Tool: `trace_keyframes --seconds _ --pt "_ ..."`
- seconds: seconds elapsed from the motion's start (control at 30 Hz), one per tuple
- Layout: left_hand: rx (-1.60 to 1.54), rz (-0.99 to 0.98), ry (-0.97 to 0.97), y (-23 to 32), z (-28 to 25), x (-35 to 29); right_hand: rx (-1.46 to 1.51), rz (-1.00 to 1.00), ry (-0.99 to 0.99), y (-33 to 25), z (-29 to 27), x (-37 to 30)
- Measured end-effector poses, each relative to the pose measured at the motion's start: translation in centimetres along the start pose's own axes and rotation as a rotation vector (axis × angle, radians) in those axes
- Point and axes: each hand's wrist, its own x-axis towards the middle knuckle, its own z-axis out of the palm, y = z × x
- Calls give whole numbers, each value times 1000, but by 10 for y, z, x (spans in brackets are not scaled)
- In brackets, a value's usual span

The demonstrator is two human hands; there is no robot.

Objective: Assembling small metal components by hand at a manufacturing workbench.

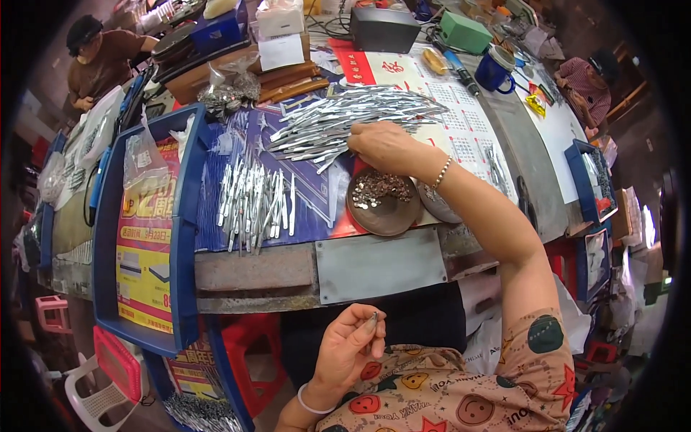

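A cluttered workbench (512, 129) bears metal strips (317, 124) under right hand (385, 146), grip unclear; left hand (350, 345) pinches a small piece (373, 317).

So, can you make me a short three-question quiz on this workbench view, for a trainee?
1. Which hand is at the larger pile of metal strips?
2. True or false: the round bowl holds small shiny pieces.
3. Where does the left hand show? A, inside the bowl; B, over the smaller strip pile; C, in front of the table, near the person's lap.

Key: 1, the right hand; 2, true; 3, C.
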Motion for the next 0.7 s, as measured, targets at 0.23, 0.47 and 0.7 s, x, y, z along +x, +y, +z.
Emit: trace_keyframes --seconds 0.23,0.47,0.7 --pt "0 -23 11 0 4 -1 2 -80 -180 15 -16 6" --pt "26 -36 24 -7 6 0 322 116 20 21 -46 -48" --pt "56 -73 6 -17 10 7 995 357 241 -90 -69 -151"
